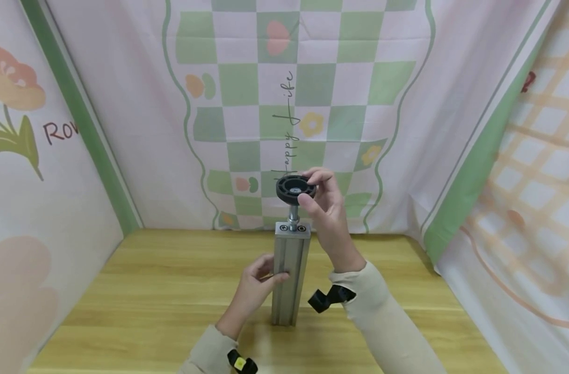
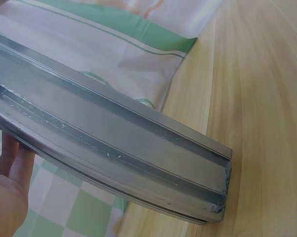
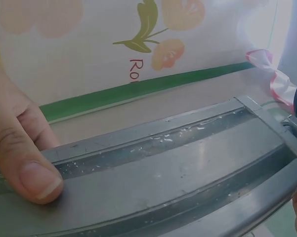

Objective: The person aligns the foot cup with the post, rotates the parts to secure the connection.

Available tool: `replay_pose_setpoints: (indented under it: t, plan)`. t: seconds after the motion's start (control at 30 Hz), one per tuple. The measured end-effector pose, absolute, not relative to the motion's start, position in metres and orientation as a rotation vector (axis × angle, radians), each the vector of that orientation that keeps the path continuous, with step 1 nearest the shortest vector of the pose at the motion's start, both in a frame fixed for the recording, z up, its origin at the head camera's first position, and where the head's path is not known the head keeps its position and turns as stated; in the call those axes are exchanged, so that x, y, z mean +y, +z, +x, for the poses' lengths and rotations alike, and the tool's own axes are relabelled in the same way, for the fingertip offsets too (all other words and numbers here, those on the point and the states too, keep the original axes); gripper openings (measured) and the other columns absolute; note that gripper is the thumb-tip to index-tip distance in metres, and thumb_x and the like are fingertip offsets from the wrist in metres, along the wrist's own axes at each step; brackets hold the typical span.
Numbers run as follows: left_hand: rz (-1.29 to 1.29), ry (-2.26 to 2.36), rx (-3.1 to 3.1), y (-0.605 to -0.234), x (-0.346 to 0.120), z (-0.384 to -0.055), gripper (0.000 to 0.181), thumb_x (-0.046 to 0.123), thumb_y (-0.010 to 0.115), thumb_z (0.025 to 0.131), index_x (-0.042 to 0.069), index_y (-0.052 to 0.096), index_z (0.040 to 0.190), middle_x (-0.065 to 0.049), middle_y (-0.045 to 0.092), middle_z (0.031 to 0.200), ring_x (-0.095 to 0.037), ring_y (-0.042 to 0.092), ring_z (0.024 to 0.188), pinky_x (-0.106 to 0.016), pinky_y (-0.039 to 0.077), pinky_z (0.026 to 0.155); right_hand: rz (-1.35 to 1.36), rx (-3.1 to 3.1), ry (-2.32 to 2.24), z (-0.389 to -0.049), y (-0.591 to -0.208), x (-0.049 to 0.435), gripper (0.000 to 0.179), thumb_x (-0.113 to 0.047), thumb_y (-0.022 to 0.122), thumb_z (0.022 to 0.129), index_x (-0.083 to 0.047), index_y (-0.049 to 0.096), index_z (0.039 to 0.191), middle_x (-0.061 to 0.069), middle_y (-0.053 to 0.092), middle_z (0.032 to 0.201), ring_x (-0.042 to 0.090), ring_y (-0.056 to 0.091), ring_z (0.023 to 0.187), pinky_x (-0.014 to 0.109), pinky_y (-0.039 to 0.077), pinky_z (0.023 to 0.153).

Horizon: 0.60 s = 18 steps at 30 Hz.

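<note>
A grey aluminium profile (image 1: 289, 280) with lengthwise grooves stands upright at the middle of the wooden table. An end plate (image 1: 292, 229) with two screws caps its top. From that plate rises a metal threaded stem (image 1: 293, 214) carrying a black round levelling foot (image 1: 286, 197), hollow side up. My left hand (image 1: 251, 285) grips the profile around its middle, thumb on the near face; in the right wrist view the left thumb (image 3: 37, 182) presses its surface. My right hand (image 1: 331, 218) pinches the levelling foot's rim from the right. Small pale specks lie in the grooves.
A wooden tabletop (image 1: 172, 291) lies under the profile. Behind it hangs a checkered cloth (image 1: 239, 83), with printed cloth sides at left (image 1: 36, 208) and right (image 1: 513, 270). Black straps with small mounts sit on the left wrist (image 1: 242, 362) and right wrist (image 1: 332, 297).
</note>
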<state>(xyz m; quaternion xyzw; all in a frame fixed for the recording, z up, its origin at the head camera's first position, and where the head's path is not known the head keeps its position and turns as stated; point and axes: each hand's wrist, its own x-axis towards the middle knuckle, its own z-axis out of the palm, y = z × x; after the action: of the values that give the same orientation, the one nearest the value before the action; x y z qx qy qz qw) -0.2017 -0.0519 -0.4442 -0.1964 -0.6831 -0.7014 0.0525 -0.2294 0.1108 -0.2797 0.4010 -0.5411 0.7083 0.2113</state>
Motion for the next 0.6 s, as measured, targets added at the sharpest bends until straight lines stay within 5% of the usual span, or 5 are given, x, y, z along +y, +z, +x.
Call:
replay_pose_setpoints:
  t: [0.27,0.47,0.6]
  plan:
    - [-0.621,-2.130,-2.076,-0.4435,-0.0517,-0.2019,0.036,0.016,0.078,0.089,0.013,0.066,0.124,-0.007,0.068,0.112,-0.022,0.066,0.104,-0.033,0.056,0.090,1.072,-1.496,1.692,-0.2271,-0.2772,0.1063,0.055,-0.043,0.077,0.088,-0.003,0.047,0.112,0.006,0.044,0.113,0.025,0.044,0.107,0.032,0.038,0.096]
    - [-0.609,-2.136,-2.073,-0.4429,-0.0516,-0.2013,0.036,0.015,0.078,0.089,0.011,0.067,0.123,-0.008,0.068,0.112,-0.022,0.066,0.104,-0.033,0.056,0.089,1.120,-1.582,1.801,-0.2262,-0.2750,0.1073,0.049,-0.042,0.041,0.103,-0.007,0.048,0.136,0.017,0.041,0.146,0.035,0.038,0.132,0.042,0.025,0.114]
    - [-0.603,-2.138,-2.073,-0.4431,-0.0520,-0.2011,0.036,0.015,0.078,0.089,0.011,0.067,0.123,-0.008,0.068,0.111,-0.023,0.066,0.104,-0.033,0.056,0.089,1.226,-1.566,1.940,-0.2297,-0.2717,0.1091,0.050,-0.038,0.027,0.108,-0.012,0.052,0.141,0.013,0.045,0.150,0.039,0.035,0.137,0.047,0.015,0.119]
